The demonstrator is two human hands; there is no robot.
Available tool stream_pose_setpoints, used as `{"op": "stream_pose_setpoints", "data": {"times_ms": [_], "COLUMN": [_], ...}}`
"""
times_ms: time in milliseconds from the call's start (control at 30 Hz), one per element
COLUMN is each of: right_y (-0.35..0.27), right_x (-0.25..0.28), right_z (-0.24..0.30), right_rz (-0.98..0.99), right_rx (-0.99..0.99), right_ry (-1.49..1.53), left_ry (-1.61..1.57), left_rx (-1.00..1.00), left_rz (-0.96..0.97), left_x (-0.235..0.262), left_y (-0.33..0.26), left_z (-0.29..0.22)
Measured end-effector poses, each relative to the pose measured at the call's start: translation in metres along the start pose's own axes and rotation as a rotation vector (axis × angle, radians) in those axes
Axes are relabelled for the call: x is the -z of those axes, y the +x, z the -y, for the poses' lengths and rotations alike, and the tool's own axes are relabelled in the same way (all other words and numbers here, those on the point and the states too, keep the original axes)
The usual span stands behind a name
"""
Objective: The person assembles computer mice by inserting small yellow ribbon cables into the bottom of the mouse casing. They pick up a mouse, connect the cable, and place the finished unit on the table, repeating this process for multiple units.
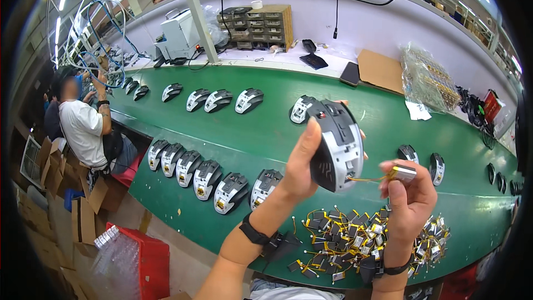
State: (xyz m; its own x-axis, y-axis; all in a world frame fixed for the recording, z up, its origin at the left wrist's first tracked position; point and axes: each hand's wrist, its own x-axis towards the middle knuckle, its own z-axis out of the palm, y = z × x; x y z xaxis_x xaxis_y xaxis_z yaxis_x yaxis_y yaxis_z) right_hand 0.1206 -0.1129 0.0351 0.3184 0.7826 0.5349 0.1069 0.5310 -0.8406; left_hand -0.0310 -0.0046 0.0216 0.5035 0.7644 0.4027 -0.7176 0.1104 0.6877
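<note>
My left hand (302,166) grips a black and white computer mouse (340,147) above the green bench, thumb on its near side and fingertips showing past its far side. In my right hand (412,203), thumb and fingers pinch a small silver battery (404,174) with yellow tape at one end. Thin coloured wires (366,179) run from the battery to the lower end of the mouse; the exact joint is too small to make out. Below my hands spreads a heap of similar wired batteries (347,239), partly hidden by my right forearm.
A row of mice (207,179) stands at the near left; more mice (217,100) sit on the green belt (266,80) behind. Cardboard (380,71) and bagged parts (427,78) lie along the back shelf. A co-worker (83,119) sits far left, and a red bin (152,264) stands on the floor.
</note>
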Motion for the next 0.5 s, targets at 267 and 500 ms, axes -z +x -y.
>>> {"op": "stream_pose_setpoints", "data": {"times_ms": [267,500], "right_y": [-0.009,-0.016], "right_x": [-0.013,-0.022], "right_z": [-0.002,-0.025], "right_rz": [0.077,0.041], "right_rx": [-0.338,0.213], "right_ry": [0.511,-0.310], "left_ry": [0.019,-0.046], "left_rx": [0.013,0.041], "left_rz": [0.054,-0.045], "left_x": [-0.001,-0.005], "left_y": [0.000,-0.001], "left_z": [0.011,0.012]}}
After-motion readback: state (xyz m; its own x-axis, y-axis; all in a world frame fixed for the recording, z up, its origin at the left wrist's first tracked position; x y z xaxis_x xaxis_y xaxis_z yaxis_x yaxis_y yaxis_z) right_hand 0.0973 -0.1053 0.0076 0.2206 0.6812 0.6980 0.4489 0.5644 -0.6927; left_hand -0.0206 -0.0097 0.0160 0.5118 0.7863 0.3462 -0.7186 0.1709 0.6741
